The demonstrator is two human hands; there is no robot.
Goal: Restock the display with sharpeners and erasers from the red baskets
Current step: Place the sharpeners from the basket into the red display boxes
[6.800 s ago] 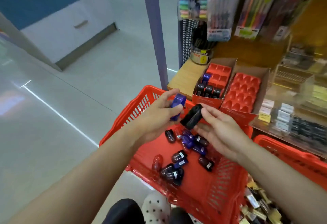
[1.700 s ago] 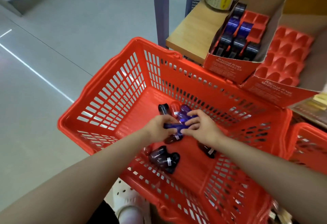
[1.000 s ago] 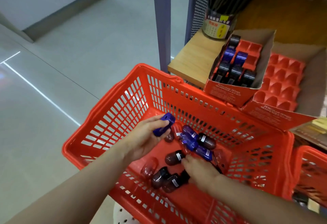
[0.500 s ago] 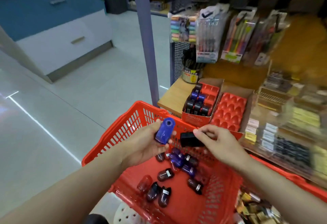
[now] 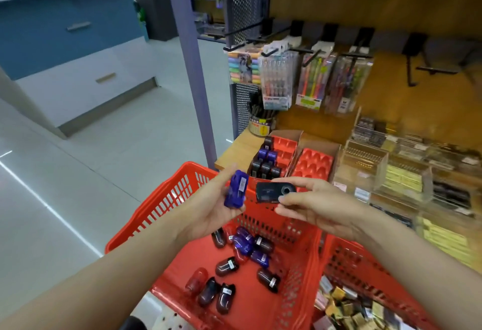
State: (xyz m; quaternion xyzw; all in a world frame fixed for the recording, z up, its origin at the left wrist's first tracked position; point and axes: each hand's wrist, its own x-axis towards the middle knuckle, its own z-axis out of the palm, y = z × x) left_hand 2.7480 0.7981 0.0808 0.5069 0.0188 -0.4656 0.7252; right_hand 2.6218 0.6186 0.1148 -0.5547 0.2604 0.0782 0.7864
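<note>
The right hand pinched a black sharpener lying crosswise, the left hand held a blue sharpener upright — both above the red basket, with the display box just beyond, likelier nearer the right

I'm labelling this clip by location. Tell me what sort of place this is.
Most likely a stationery shop aisle. Packs of pens hang on wall hooks, display boxes hold sharpeners on the shelf, and a red basket of loose sharpeners stands below. The left hand and right hand each hold one.
</note>
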